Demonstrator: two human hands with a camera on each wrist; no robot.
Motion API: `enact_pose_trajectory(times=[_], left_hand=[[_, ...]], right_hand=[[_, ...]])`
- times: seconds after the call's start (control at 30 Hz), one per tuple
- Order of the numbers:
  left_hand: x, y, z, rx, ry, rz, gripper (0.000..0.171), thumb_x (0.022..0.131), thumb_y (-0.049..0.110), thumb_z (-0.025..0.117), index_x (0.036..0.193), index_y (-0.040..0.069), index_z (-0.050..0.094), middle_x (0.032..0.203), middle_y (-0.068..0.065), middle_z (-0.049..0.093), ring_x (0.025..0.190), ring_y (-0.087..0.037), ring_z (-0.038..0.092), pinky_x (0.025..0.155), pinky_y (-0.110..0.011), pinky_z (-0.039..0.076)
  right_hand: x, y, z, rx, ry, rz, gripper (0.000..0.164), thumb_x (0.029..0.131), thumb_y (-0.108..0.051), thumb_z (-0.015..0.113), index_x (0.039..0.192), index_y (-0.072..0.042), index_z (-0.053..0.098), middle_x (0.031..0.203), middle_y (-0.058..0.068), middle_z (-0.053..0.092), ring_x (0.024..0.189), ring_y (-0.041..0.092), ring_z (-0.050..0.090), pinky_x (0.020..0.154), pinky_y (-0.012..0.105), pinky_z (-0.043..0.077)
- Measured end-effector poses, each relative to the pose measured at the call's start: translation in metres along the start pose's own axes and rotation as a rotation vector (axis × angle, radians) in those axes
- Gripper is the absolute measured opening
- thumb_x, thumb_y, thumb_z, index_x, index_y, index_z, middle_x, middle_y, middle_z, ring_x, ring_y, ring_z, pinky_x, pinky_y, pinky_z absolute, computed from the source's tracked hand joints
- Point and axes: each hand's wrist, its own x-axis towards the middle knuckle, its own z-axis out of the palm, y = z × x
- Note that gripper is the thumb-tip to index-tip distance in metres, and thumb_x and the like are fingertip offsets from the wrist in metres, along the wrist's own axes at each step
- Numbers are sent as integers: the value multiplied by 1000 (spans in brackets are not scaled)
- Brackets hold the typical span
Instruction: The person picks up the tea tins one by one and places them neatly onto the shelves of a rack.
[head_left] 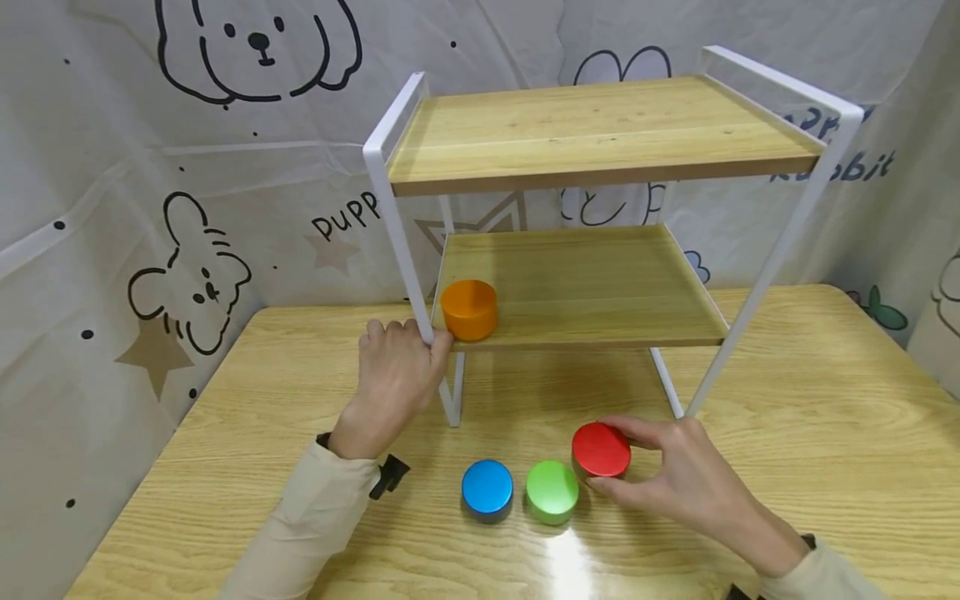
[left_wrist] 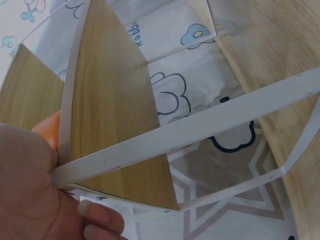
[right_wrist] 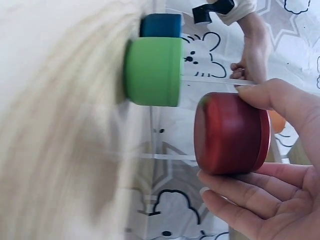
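Observation:
My right hand point(head_left: 693, 479) pinches a round red tin point(head_left: 601, 450) between thumb and fingers. In the right wrist view the tin point(right_wrist: 231, 134) is held on its side relative to the camera, apart from the tabletop. A green tin point(head_left: 552, 492) and a blue tin point(head_left: 487, 490) stand on the table to its left. My left hand point(head_left: 397, 371) grips the white metal post point(head_left: 402, 250) of a two-tier shelf, at the lower board's front left corner. Close to that hand, an orange tin point(head_left: 470, 310) sits on the lower board point(head_left: 577, 283).
The shelf's upper wooden board point(head_left: 600, 125) overhangs the lower one, between white side frames. Its right post point(head_left: 772, 267) slants down near my right hand. A printed cloth point(head_left: 300, 150) hangs behind the wooden table point(head_left: 247, 467).

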Motion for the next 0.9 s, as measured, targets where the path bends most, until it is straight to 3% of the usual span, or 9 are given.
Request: enact_pose_trajectory(times=[0.17,0.63,0.9], left_hand=[[0,0,0,-2,-9,-11,46,94,32,26,61,6,46,61,-11,46,62,-32,42,57,-37,29],[1,0,1,-30,-16,-36,46,93,32,27,63,5,49,62,-12,48,64,-32,42,57,-37,30],[1,0,0,-18,-22,-31,45,93,30,26,62,6,48,62,-12,47,65,-32,42,57,-37,30]], right_hand=[[6,-3,-2,-2,17,-13,46,62,-17,86,105,-7,71,93,-3,74,85,17,72,68,31,56],[21,-13,-10,37,36,51,48,65,-16,85,108,-3,69,93,1,74,87,19,72,73,34,57],[32,-21,-14,41,98,-8,51,62,-15,87,108,-2,69,94,3,74,85,18,72,72,26,55]])
